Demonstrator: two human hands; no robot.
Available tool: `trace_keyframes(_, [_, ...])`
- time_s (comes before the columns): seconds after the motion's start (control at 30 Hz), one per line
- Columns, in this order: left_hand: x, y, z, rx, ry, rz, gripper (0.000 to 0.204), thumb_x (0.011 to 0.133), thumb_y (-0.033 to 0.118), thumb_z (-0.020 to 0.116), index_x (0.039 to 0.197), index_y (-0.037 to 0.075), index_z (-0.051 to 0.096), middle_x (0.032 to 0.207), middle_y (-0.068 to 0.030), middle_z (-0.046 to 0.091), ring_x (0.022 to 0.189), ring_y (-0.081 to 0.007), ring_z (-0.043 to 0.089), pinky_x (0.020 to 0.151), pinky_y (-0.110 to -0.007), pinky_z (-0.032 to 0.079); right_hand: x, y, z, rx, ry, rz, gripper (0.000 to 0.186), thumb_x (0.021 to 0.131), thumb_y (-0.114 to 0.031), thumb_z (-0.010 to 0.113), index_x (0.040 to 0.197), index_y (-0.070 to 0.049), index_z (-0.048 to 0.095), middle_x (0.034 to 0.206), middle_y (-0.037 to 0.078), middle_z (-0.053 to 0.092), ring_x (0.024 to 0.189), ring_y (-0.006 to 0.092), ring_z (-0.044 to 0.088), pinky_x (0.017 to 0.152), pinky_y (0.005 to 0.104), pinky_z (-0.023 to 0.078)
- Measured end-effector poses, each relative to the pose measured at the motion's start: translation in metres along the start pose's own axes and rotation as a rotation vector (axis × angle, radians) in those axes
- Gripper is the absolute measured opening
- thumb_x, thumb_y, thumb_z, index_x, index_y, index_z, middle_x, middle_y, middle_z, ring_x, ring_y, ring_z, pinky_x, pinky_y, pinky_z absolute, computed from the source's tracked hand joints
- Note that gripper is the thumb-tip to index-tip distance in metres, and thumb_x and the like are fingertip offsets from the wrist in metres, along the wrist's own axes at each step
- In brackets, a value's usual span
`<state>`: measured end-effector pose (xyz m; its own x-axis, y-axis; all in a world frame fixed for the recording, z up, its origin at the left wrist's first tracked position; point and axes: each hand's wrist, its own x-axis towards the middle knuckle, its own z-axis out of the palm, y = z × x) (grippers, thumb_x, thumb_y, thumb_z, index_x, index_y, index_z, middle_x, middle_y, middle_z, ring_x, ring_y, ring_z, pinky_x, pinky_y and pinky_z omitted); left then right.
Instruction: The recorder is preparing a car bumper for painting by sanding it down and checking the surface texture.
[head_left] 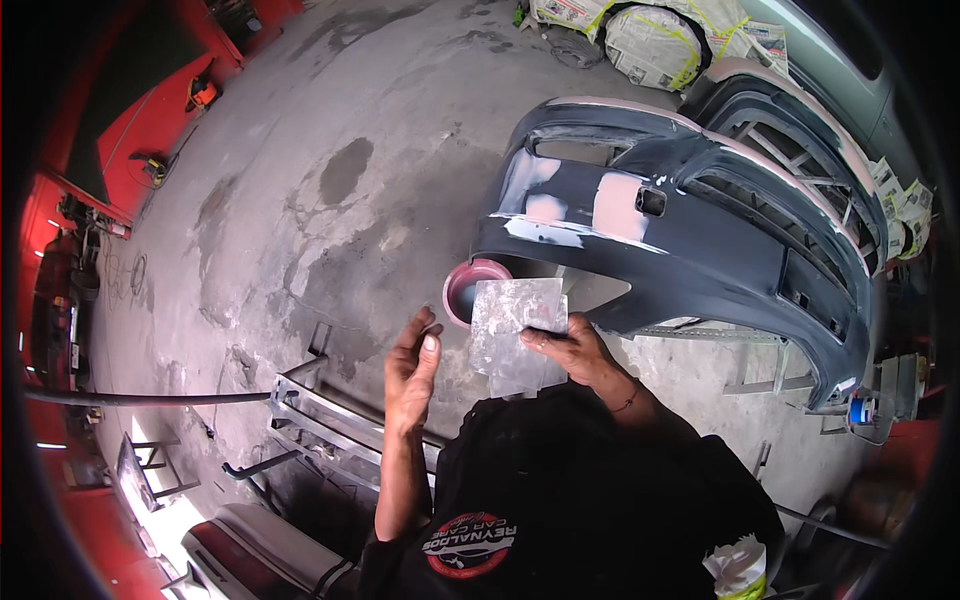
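Observation:
My right hand [568, 348] grips overlapping thin grey plates [515, 315], smeared with pale filler, that look like putty spreaders. The thumb lies on top and the fingers are mostly hidden underneath. To their left, my left hand [410, 362] is raised with its fingers loosely bent and its thumb apart, and I see nothing in it. Just beyond the plates, a round tub [453, 291] with a pink-red rim is partly covered by them. A dark car bumper [700, 225] with pink and white filler patches is on a stand ahead on the right.
A second bumper [790, 95] lies behind the first. Beyond stands a car with a wheel [652, 48] masked in newspaper and green-yellow tape. A metal frame stand [330, 412] is near my left forearm. Red walls [125, 150] and cables edge the stained concrete floor [250, 200].

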<state>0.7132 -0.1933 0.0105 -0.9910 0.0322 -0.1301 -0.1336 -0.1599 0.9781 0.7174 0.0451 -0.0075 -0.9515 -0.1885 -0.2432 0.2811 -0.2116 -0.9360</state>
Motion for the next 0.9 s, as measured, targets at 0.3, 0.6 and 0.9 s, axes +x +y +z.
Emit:
trace_keyframes(0.3, [0.019, -0.022, -0.018, -0.617, 0.182, -0.063, 0.024, 0.093, 0.013, 0.06, 0.113, 0.001, 0.061, 0.103, -0.0076, 0.066, 0.091, -0.0171, 0.064, 0.083, -0.031, 0.051, 0.016, 0.024, 0.013, -0.016, 0.012, -0.036, 0.021, 0.09, -0.022, 0.068, 0.092, -0.002, 0.068, 0.076, -0.005, 0.06, 0.073, 0.0033, 0.051, 0.064, 0.0239, 0.042])
trace_keyframes(0.6, [0.006, -0.048, -0.081, -0.702, 0.257, -0.188, 0.037, 0.086, 0.018, 0.065, 0.118, 0.002, 0.056, 0.109, -0.0112, 0.065, 0.1, -0.0266, 0.065, 0.091, -0.045, 0.052, 0.023, -0.006, 0.033, -0.106, 0.095, -0.323, 0.024, 0.09, -0.009, 0.062, 0.112, -0.006, 0.053, 0.084, -0.001, 0.058, 0.075, 0.0057, 0.05, 0.067, 0.0241, 0.043])
trace_keyframes(0.9, [-0.009, -0.036, -0.048, -0.76, 0.394, -0.286, 0.033, 0.09, 0.009, 0.06, 0.119, -0.002, 0.047, 0.11, -0.0153, 0.061, 0.098, -0.0279, 0.064, 0.082, -0.04, 0.056, 0.006, -0.029, 0.083, -0.969, -0.692, -1.262, 0.05, 0.077, -0.014, 0.069, 0.125, -0.022, 0.058, 0.135, 0.014, 0.047, 0.126, 0.0352, 0.045, 0.104, 0.0553, 0.037])
